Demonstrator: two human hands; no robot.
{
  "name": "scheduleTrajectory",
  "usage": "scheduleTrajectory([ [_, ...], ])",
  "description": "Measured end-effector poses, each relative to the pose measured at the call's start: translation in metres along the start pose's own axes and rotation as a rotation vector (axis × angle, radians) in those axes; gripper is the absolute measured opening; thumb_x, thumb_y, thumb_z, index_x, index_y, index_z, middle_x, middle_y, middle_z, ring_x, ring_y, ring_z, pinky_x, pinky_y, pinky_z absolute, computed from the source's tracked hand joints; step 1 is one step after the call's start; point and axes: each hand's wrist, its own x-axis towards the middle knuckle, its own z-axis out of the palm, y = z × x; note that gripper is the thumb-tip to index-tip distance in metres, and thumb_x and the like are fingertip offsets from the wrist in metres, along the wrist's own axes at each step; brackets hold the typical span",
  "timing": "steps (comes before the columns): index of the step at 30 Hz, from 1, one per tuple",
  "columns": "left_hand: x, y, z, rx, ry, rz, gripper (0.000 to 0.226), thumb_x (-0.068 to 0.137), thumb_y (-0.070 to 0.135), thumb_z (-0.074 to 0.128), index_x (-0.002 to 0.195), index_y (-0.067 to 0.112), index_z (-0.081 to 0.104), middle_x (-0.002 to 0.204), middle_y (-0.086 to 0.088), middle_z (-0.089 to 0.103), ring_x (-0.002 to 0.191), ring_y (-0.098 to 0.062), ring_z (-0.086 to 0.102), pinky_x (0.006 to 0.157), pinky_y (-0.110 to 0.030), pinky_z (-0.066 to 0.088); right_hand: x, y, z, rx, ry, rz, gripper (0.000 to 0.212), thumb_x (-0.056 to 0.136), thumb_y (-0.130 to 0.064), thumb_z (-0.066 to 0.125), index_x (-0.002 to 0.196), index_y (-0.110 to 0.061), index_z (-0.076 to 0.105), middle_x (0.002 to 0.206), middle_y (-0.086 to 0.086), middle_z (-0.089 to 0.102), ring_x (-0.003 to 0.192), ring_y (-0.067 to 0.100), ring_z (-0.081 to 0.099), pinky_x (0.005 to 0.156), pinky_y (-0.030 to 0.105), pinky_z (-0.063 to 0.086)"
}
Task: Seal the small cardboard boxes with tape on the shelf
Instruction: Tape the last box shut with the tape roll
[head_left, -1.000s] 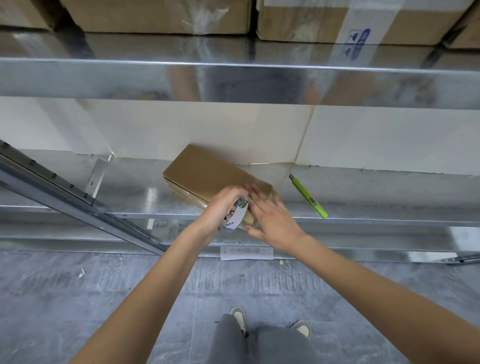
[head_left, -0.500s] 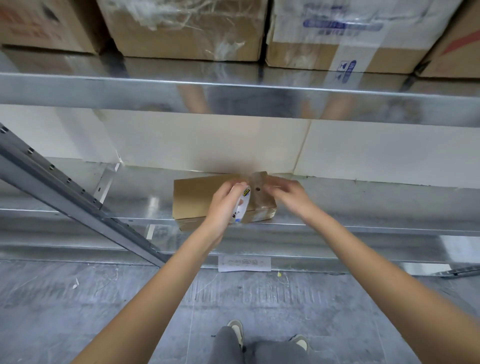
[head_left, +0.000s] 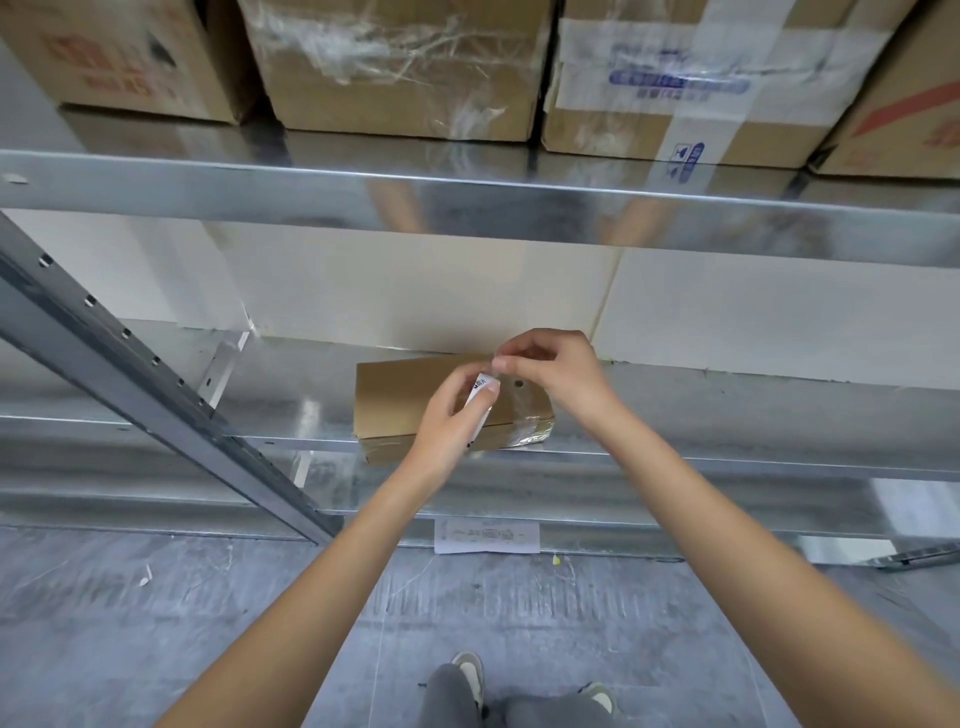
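Observation:
A small brown cardboard box lies on the lower metal shelf, its front edge level with the shelf lip. Clear tape shines over its right end. My left hand grips a roll of clear tape above the box's right half; only the roll's printed white core shows between the fingers. My right hand is just above and to the right of it, pinching the free end of the tape at the box's far right corner.
An upper metal shelf carries several large cardboard boxes. A slanted steel brace crosses the left side. A white paper label hangs on the shelf front. The concrete floor and my shoes are below.
The box was turned from a slant to lie square along the shelf edge. My right hand lifted off it and now pinches the tape end. The view tilted up; the green knife is out of sight.

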Motion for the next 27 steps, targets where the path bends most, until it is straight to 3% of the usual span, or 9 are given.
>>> scheduleTrajectory([
  [3, -0.002, 0.002, -0.002, -0.018, -0.006, 0.015, 0.015, 0.098, 0.019, 0.055, 0.105, 0.031, 0.061, 0.096, 0.015, 0.063, 0.085, 0.001, 0.055, 0.068, -0.011, 0.042, -0.003, -0.008, 0.005, -0.004, 0.033, -0.002, 0.016, 0.076, -0.008, 0.078, 0.071, -0.020, 0.069, 0.068, -0.004, 0.066, 0.065, 0.011, 0.059, 0.073, 0.035, 0.052],
  [5, -0.002, 0.002, -0.003, -0.045, -0.004, 0.014, 0.021, 0.096, 0.013, 0.058, 0.112, 0.027, 0.062, 0.094, 0.004, 0.064, 0.084, -0.003, 0.056, 0.070, -0.012, 0.045, -0.006, -0.014, 0.008, 0.000, 0.037, -0.022, 0.019, 0.079, -0.004, 0.073, 0.070, -0.019, 0.066, 0.064, -0.008, 0.063, 0.060, 0.004, 0.055, 0.069, 0.030, 0.050],
  [7, -0.002, 0.002, -0.004, -0.096, 0.055, -0.007, 0.031, 0.094, 0.008, 0.061, 0.124, 0.017, 0.058, 0.079, -0.002, 0.063, 0.077, -0.004, 0.059, 0.075, -0.010, 0.046, -0.009, -0.020, 0.010, 0.056, 0.028, -0.042, 0.015, 0.083, -0.002, 0.070, 0.075, -0.014, 0.065, 0.066, -0.007, 0.060, 0.061, 0.001, 0.053, 0.067, 0.022, 0.046],
  [10, -0.002, -0.002, -0.009, -0.193, 0.173, -0.076, 0.043, 0.092, 0.007, 0.063, 0.134, 0.005, 0.053, 0.063, -0.002, 0.060, 0.061, -0.007, 0.059, 0.073, -0.015, 0.052, -0.015, -0.027, 0.010, 0.159, 0.051, -0.021, 0.011, 0.087, -0.006, 0.067, 0.079, -0.012, 0.064, 0.075, 0.000, 0.061, 0.069, 0.011, 0.053, 0.072, 0.030, 0.045],
  [13, -0.003, -0.001, -0.012, -0.201, 0.180, -0.040, 0.045, 0.092, 0.006, 0.064, 0.135, 0.007, 0.053, 0.064, 0.000, 0.059, 0.057, -0.009, 0.056, 0.064, -0.023, 0.054, -0.013, -0.029, 0.013, -0.011, 0.093, -0.076, 0.011, 0.085, -0.009, 0.070, 0.091, -0.017, 0.065, 0.094, 0.002, 0.064, 0.075, 0.011, 0.056, 0.071, 0.027, 0.046],
  [17, -0.004, 0.007, -0.013, -0.080, 0.107, 0.065, 0.032, 0.094, 0.005, 0.060, 0.122, 0.020, 0.059, 0.071, -0.003, 0.056, 0.068, -0.010, 0.055, 0.071, -0.029, 0.050, -0.010, -0.035, 0.021, -0.198, 0.019, -0.146, 0.027, 0.085, -0.008, 0.069, 0.111, -0.016, 0.070, 0.102, 0.003, 0.064, 0.085, 0.015, 0.060, 0.067, 0.012, 0.044],
  [19, -0.004, 0.010, -0.014, -0.032, 0.077, 0.094, 0.031, 0.094, 0.002, 0.057, 0.119, 0.021, 0.060, 0.074, -0.005, 0.053, 0.071, -0.011, 0.051, 0.070, -0.025, 0.045, -0.009, -0.039, 0.023, -0.245, 0.032, -0.173, 0.022, 0.084, -0.005, 0.068, 0.104, -0.012, 0.073, 0.094, 0.003, 0.066, 0.083, 0.015, 0.060, 0.067, 0.006, 0.040],
  [24, -0.006, 0.012, -0.019, -0.025, 0.066, 0.091, 0.033, 0.094, 0.001, 0.055, 0.122, 0.018, 0.059, 0.080, -0.006, 0.053, 0.073, -0.007, 0.052, 0.070, -0.018, 0.044, -0.012, -0.043, 0.024, -0.207, 0.078, -0.189, 0.011, 0.082, -0.003, 0.068, 0.081, -0.013, 0.073, 0.072, -0.011, 0.065, 0.068, 0.002, 0.059, 0.063, 0.012, 0.045],
  [27, -0.004, 0.014, -0.022, -0.100, 0.050, 0.055, 0.061, 0.094, 0.000, 0.056, 0.145, 0.026, 0.033, 0.091, -0.001, 0.068, 0.081, -0.001, 0.063, 0.075, -0.018, 0.049, -0.018, -0.038, 0.030, -0.186, 0.073, -0.198, 0.015, 0.081, 0.000, 0.068, 0.078, -0.014, 0.071, 0.077, -0.006, 0.067, 0.073, 0.007, 0.061, 0.073, 0.016, 0.047],
])
